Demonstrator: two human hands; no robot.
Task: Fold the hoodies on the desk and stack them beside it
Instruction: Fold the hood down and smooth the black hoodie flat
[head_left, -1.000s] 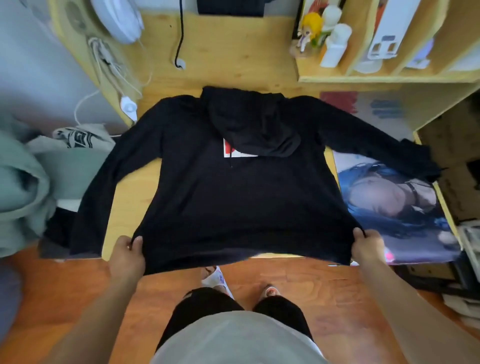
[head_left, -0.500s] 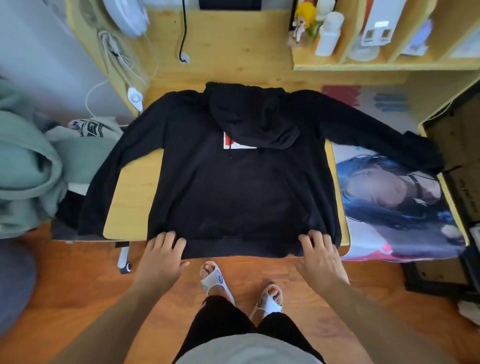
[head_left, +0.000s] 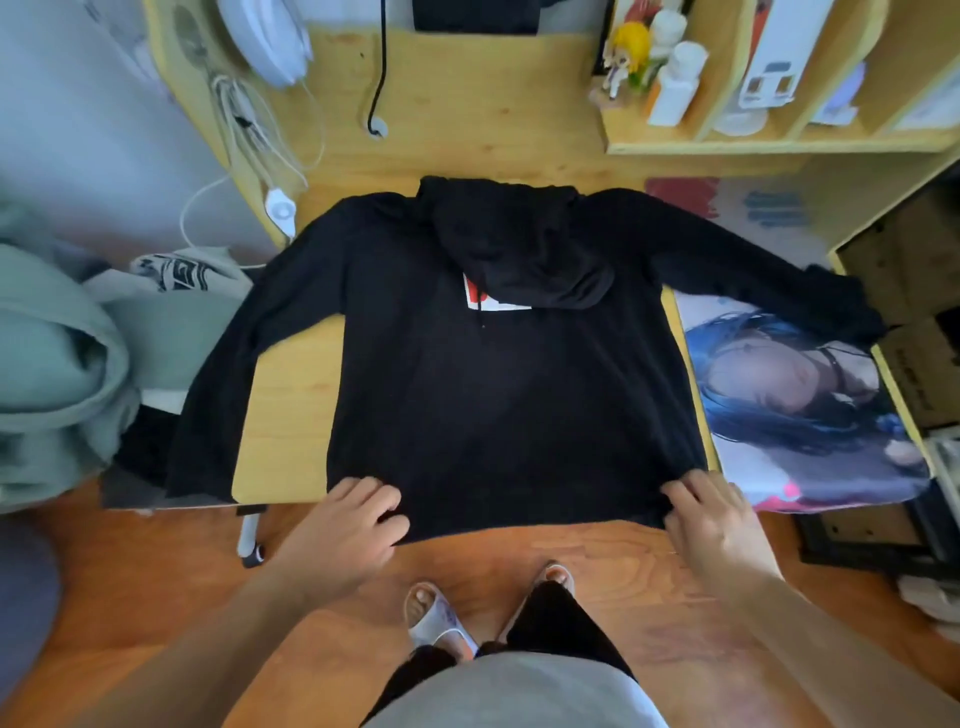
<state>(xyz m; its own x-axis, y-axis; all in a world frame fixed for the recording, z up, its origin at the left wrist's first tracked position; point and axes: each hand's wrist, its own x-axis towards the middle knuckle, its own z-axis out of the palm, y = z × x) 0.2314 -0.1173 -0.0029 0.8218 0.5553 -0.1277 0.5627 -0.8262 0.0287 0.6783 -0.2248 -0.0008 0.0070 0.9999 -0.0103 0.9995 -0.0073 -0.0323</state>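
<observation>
Hoodie (head_left: 498, 395), black, soft matte knit, lies spread face-up on the desk (head_left: 283, 415), hem overhanging the near edge, hood flopped over a red-and-white chest print. Left sleeve drapes off the left edge; right sleeve runs toward the far right corner across a printed mat (head_left: 810, 415). Left hand (head_left: 348, 525) and right hand (head_left: 717, 519) rest at the two hem corners, fingers curled into the cloth, apparently pinching it. Risk, by my reckoning: limp fabric slides off the smooth wood if tugged nearward; the hanging sleeve's weight could skew the fold. Green hoodies (head_left: 57, 364) heaped left.
</observation>
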